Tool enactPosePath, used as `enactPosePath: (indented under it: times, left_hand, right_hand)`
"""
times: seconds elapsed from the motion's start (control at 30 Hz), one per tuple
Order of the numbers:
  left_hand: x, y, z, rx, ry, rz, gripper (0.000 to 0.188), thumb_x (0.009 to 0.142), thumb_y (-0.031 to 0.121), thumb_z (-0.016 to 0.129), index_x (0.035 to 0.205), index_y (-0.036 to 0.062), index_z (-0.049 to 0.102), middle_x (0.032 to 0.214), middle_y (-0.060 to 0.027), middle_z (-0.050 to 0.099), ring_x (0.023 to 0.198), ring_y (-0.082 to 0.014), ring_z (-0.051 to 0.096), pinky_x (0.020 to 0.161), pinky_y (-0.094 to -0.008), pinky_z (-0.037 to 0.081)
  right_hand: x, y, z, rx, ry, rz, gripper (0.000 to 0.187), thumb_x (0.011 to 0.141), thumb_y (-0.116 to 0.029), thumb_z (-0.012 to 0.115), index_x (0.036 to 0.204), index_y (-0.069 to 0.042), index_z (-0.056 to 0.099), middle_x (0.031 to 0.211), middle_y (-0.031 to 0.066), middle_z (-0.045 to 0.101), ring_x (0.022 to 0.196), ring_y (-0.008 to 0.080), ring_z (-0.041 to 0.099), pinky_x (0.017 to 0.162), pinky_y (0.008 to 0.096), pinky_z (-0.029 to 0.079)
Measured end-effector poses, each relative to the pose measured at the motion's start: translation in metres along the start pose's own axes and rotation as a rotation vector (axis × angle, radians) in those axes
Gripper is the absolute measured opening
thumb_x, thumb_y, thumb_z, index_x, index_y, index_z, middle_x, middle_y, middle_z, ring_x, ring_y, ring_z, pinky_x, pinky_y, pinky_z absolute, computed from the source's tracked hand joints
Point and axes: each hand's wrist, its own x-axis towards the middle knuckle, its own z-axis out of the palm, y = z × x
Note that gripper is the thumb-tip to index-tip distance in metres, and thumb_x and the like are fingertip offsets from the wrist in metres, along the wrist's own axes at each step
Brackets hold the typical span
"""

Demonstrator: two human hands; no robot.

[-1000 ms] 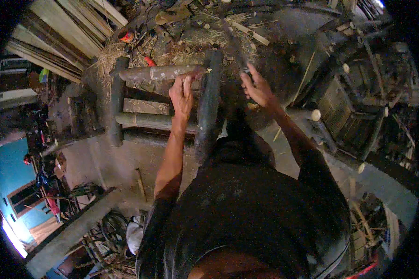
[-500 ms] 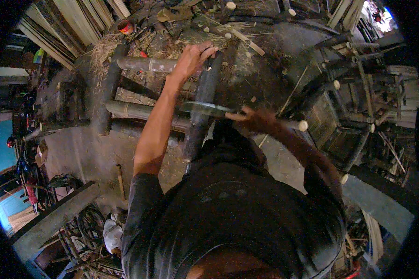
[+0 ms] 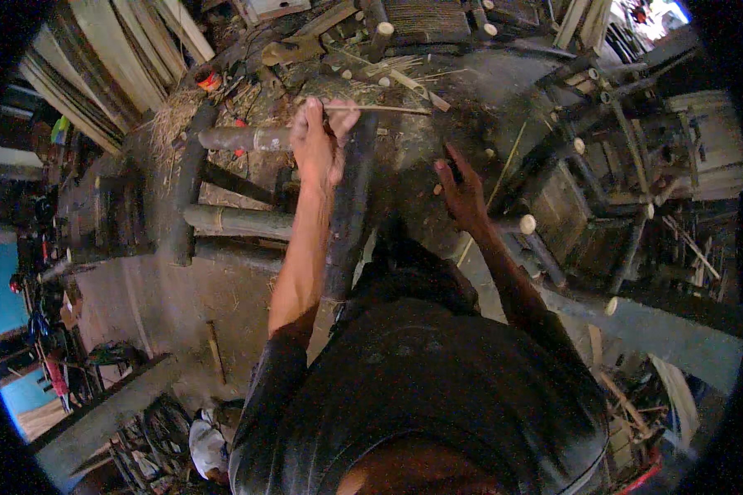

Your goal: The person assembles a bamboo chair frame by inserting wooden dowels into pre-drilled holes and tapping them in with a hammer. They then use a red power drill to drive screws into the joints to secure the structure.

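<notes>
Left of centre in the upper half of the frame, we've got the pole assembly (image 3: 239,221): a left post (image 3: 190,177) and a right post (image 3: 351,202), both dark, bridged by a top rail (image 3: 223,138) and a lower rail (image 3: 215,219).

Our left hand (image 3: 316,144) is at the top rail's right end, near the right post. Fingers bent but blurred; we can't tell if they're clamped on the rail or on the thin pale strip (image 3: 388,109) running rightward beside the fingertips. Our right hand (image 3: 462,188) is clear of the right post, on its right side. Thumb and forefinger apart, dark between them; can't tell if it grips anything.

Surface: brownish floor (image 3: 149,305), dusty, with straw-like shavings (image 3: 169,120) thick around the left post's upper end. Red-orange tin (image 3: 209,81) among them. A stick (image 3: 215,351) lies lower left.

Room: dim and crowded. Long pale slats (image 3: 132,49) fan out at upper left, blue wall (image 3: 0,280) at the left edge, more pole furniture (image 3: 631,250) down the right side, grey ledge (image 3: 669,338) lower right, bright opening (image 3: 656,15) upper right.
</notes>
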Motion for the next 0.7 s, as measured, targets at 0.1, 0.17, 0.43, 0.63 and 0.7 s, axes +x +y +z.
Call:
enactPosePath:
  times: [0.1,0.17,0.43,0.63,0.7]
  left_hand:
    - [-0.036,-0.018,0.021,-0.155,0.039,-0.182,0.025,0.096,0.024,0.048,0.096,-0.0008,0.051,0.092,-0.0173,0.060,0.089,-0.0294,0.062,0.078,-0.0380,0.056]
    - [-0.055,-0.030,0.017,-0.208,0.075,-0.254,0.023,0.095,0.023,0.050,0.096,-0.0003,0.051,0.093,-0.0174,0.060,0.089,-0.0299,0.062,0.079,-0.0386,0.056]
    - [-0.106,-0.005,0.017,0.745,-0.593,-0.199,0.022,0.091,0.018,0.058,0.102,-0.0017,0.058,0.089,-0.0112,0.065,0.071,-0.0152,0.062,0.067,-0.0276,0.050]
    - [-0.147,-0.033,0.050,1.041,-0.685,0.000,0.025,0.096,0.026,0.047,0.103,0.0045,0.056,0.066,0.0002,0.053,0.060,-0.0099,0.051,0.055,-0.0258,0.041]
    - [-0.166,-0.038,0.072,0.918,-0.603,-0.167,0.025,0.097,0.028,0.046,0.100,0.0056,0.057,0.064,0.0012,0.048,0.058,-0.0094,0.048,0.054,-0.0252,0.040]
  right_hand:
    - [0.008,-0.017,0.005,0.417,0.012,0.080,0.042,0.094,-0.024,0.051,0.133,-0.010,0.045,0.095,0.0066,0.060,0.060,0.0156,0.056,0.054,0.0306,0.048]
    - [0.020,-0.061,0.000,0.644,-0.002,0.291,0.042,0.095,-0.022,0.050,0.134,-0.009,0.044,0.085,0.0032,0.058,0.054,0.0108,0.051,0.048,0.0276,0.045]
    - [0.025,-0.070,-0.058,0.543,-0.234,0.136,0.046,0.094,-0.025,0.052,0.137,-0.012,0.040,0.056,-0.0017,0.048,0.044,0.0068,0.043,0.040,0.0240,0.036]
    - [0.016,-0.058,-0.081,0.594,-0.194,0.114,0.051,0.092,-0.031,0.055,0.136,-0.009,0.041,0.053,-0.0022,0.048,0.041,0.0073,0.043,0.039,0.0245,0.036]
    - [0.008,-0.057,-0.094,0.578,-0.213,0.133,0.052,0.092,-0.033,0.055,0.135,-0.008,0.041,0.053,-0.0022,0.048,0.041,0.0072,0.042,0.038,0.0248,0.035]
